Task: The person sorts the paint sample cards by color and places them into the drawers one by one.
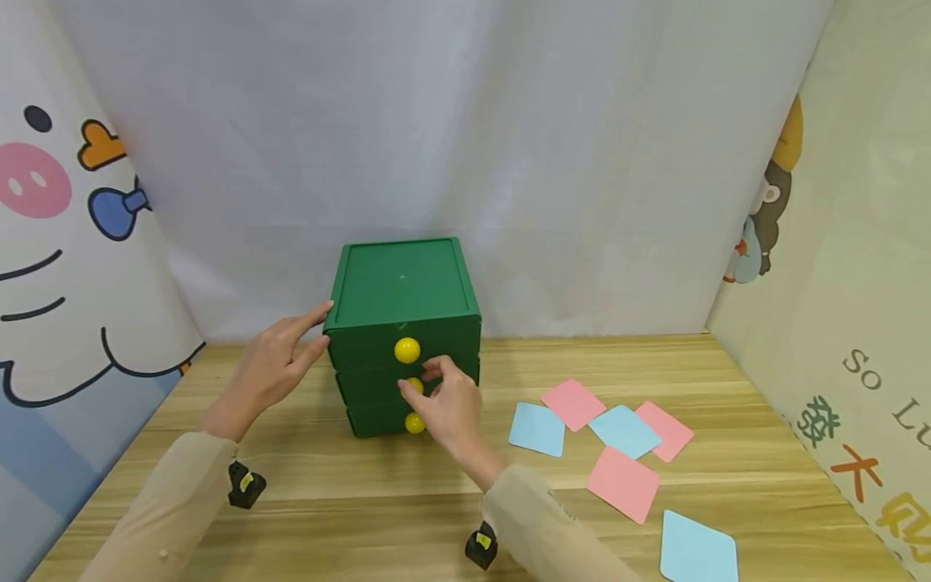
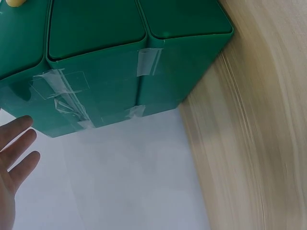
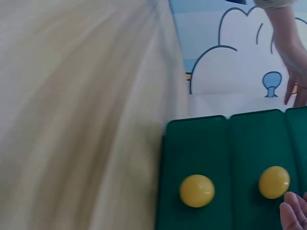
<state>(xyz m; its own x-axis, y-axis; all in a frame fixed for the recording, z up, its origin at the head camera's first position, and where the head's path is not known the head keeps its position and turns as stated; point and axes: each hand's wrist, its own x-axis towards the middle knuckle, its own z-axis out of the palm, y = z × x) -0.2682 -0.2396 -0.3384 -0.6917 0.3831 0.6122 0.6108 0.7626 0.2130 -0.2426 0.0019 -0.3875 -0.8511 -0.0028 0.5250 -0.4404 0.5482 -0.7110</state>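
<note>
A green three-drawer box [image 1: 403, 283] stands on the table, each drawer front bearing a round yellow knob. My left hand [image 1: 272, 360] is at the box's upper left edge, thumb and fingers spread, fingertips right at the side. In the left wrist view, the fingers [image 2: 21, 170] are extended beside the box's taped side wall [image 2: 105, 91]. My right hand [image 1: 452, 408] is in front of the drawers, thumb and fingers parted around the middle knob [image 3: 274, 182], partly hiding it. Above it is the top knob [image 1: 407, 350]; below, the bottom knob [image 1: 415, 423].
Pink cards [image 1: 623, 483] and blue cards [image 1: 538, 429] lie scattered on the wooden table [image 1: 349, 517] right of the box. Small black devices with yellow labels show by the left wrist [image 1: 246, 485] and the right wrist [image 1: 482, 546]. A pale curtain [image 1: 582, 162] hangs behind.
</note>
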